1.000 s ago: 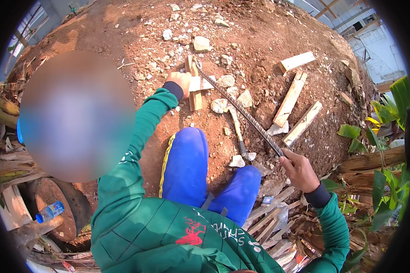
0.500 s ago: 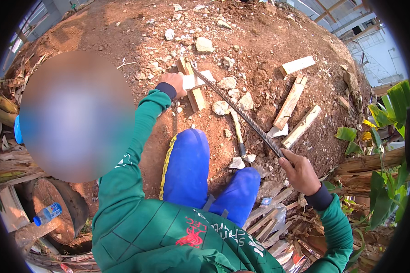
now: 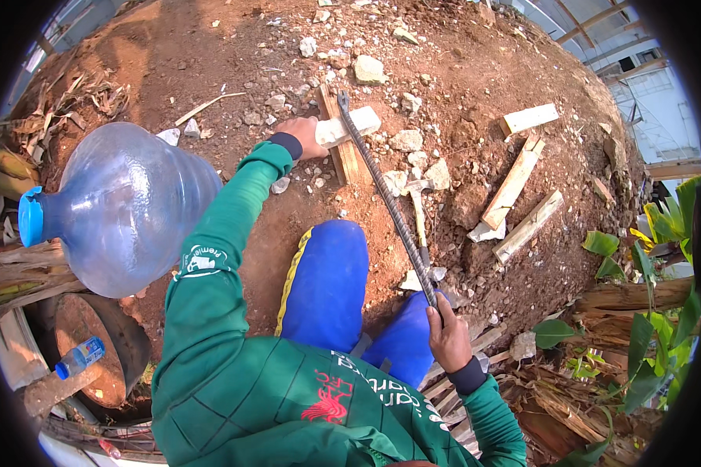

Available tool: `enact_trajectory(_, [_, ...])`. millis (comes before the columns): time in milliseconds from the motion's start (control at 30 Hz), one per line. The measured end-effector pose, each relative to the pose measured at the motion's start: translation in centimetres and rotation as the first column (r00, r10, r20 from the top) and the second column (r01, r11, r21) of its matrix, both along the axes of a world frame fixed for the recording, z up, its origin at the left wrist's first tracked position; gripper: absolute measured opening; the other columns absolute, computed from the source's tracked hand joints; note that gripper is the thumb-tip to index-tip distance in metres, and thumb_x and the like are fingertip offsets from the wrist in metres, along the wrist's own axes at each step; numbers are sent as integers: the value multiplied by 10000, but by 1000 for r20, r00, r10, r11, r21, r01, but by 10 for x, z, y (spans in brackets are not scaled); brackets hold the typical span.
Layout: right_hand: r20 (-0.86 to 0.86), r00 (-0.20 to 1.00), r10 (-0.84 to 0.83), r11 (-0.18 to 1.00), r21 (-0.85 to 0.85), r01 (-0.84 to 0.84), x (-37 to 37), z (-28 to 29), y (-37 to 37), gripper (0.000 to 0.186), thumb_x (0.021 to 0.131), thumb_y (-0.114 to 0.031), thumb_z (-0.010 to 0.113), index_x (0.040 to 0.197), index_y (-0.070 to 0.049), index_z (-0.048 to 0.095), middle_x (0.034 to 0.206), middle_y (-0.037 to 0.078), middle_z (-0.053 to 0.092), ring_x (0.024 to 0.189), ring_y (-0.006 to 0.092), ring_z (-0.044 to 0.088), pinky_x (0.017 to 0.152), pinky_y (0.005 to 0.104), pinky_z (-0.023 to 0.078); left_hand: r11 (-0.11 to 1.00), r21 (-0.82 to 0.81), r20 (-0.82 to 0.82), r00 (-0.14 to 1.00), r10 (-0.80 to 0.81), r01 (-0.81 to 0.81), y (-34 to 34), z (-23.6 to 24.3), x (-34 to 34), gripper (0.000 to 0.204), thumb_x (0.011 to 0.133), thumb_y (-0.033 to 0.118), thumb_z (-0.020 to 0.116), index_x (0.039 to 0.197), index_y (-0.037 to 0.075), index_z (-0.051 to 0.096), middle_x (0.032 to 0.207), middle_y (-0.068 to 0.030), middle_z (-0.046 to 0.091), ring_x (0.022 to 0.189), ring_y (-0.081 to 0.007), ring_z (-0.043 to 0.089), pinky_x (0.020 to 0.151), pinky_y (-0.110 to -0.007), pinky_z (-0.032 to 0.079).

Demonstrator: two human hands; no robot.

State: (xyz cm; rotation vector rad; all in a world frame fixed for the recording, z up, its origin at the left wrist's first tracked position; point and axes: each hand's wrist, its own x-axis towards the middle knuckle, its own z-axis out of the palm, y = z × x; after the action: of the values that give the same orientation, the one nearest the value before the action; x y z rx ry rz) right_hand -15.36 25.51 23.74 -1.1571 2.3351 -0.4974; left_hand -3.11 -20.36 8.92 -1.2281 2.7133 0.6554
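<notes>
Hands (image 3: 451, 339) apart, bar (image 3: 403, 230) in right

There is room to pass over soil (image 3: 276, 226) between left sleeve (image 3: 237, 210) and left knee (image 3: 333, 245); rightward, the ridged bar (image 3: 387, 191), hammer (image 3: 420, 218) and 3 wood pieces (image 3: 514, 180) obstruct; a large bottle (image 3: 132, 210) blocks the left.

Head view: left one of two fisheyes worn side by side on person's head; upright, facing steeply down. Ribbed bar (image 3: 398, 216) near mid-frame. Below bar: wearer's green torso (image 3: 280, 389), close to lens. Around bar: dirt ground (image 3: 463, 74), farther. Beyond bar, upper right: pale wall (image 3: 656, 105), distant.
</notes>
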Motion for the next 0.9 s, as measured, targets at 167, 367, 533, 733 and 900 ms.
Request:
enact_trajectory(167, [-193,976,101,993,-45,-111,2,-31,14,397,992,-205,601,1333,-9,555,646,246,625,545,420,630,462,490,456,1000,12,-29,1000,4,-4,0,2,3,701,693,501,801,1155,10,611,1086,-222,701,1013,-392,680,906,-468,534])
enact_trajectory(367, [-158,987,25,994,-103,-42,15,-67,27,395,990,-230,611,1328,-32,566,697,219,653,603,395,656,525,470,489,999,-19,-34,999,42,-42,18,10,9,670,697,477,793,1160,23,623,1095,-211,708,1044,-384,678,942,-473,526])
enact_trajectory(533, [-143,990,19,991,-132,-38,10,-62,32,377,983,-204,620,1309,-17,589,688,245,635,602,415,648,528,480,485,999,32,46,998,35,-37,6,-8,16,994,692,742,734,1348,22,533,1214,-233,661,1146,-355,640,988,-456,493])
enact_trajectory(733, [-181,983,37,989,-132,-62,-10,-69,36,380,979,-203,621,1329,-59,587,757,211,669,643,387,666,545,463,499,935,117,-284,891,354,-335,-89,-28,24,682,1020,558,327,1239,-24,608,1044,-312,675,1055,-433,642,911,-514,479])
enact_trajectory(900, [-113,994,9,992,-120,-23,-13,-79,42,402,960,-167,648,1343,-67,583,824,219,695,694,373,697,585,439,531,880,-6,-562,730,389,-474,-147,-32,-62,497,970,479,468,1035,30,672,1048,-278,677,1038,-459,627,922,-515,488])
